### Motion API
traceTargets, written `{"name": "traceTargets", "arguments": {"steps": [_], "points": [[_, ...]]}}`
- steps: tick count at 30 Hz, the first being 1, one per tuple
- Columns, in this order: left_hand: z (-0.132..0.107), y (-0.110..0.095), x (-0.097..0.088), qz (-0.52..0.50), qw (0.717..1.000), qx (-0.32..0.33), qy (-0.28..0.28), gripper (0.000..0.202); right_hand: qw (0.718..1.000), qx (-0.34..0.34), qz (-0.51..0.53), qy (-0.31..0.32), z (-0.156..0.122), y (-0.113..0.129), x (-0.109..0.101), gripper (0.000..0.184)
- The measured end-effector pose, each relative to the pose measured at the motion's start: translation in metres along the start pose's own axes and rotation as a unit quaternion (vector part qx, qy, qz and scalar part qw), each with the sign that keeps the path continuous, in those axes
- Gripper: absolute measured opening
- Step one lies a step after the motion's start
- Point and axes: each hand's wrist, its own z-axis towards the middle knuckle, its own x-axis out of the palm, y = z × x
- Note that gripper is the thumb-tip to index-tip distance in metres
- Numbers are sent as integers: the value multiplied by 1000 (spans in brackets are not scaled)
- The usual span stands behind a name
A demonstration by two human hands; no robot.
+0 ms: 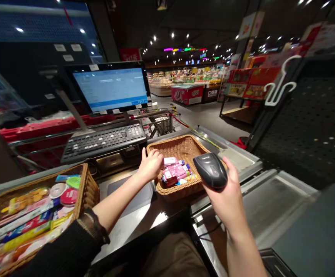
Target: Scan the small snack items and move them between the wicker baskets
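Observation:
My right hand (228,196) grips a black handheld barcode scanner (210,169), held over the right edge of a small wicker basket (181,148) with several pink and coloured packets (175,172) inside. My left hand (150,164) reaches over that basket's left rim, fingers curled down at the edge, right beside a small pink packet (170,161); what the fingers hold, if anything, is hidden. A larger wicker basket (88,188) at the left is full of toothpaste boxes, tins and snack packs.
A keyboard (104,140) and a lit till screen (111,88) stand behind the baskets. The steel checkout counter (271,200) runs to the right. A shopping trolley (160,121) and shop aisles with shelves lie beyond. A black perforated panel (314,127) rises at right.

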Motion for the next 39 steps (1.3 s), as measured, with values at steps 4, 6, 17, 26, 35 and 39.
{"name": "traceTargets", "arguments": {"steps": [4, 6, 17, 26, 35, 39], "points": [[42, -20, 17, -6, 996, -33, 82, 17, 999, 34, 3, -7, 0, -6, -3, 40], [63, -24, 27, -17, 991, -64, 118, 21, 999, 45, 2, 0, 0, -7, -3, 41], [116, -20, 86, -27, 961, -140, 235, 36, 999, 37, -16, 34, 4, -10, 1, 27], [117, -18, 94, -16, 950, -148, 275, 35, 998, 43, -15, 39, 7, -12, 5, 29], [116, -28, 70, -21, 965, -113, 237, 32, 998, 58, -27, 14, 4, -15, -1, 41], [89, -29, 37, -31, 984, -68, 163, 26, 997, 77, -14, -3, -1, -14, -2, 59]]}}
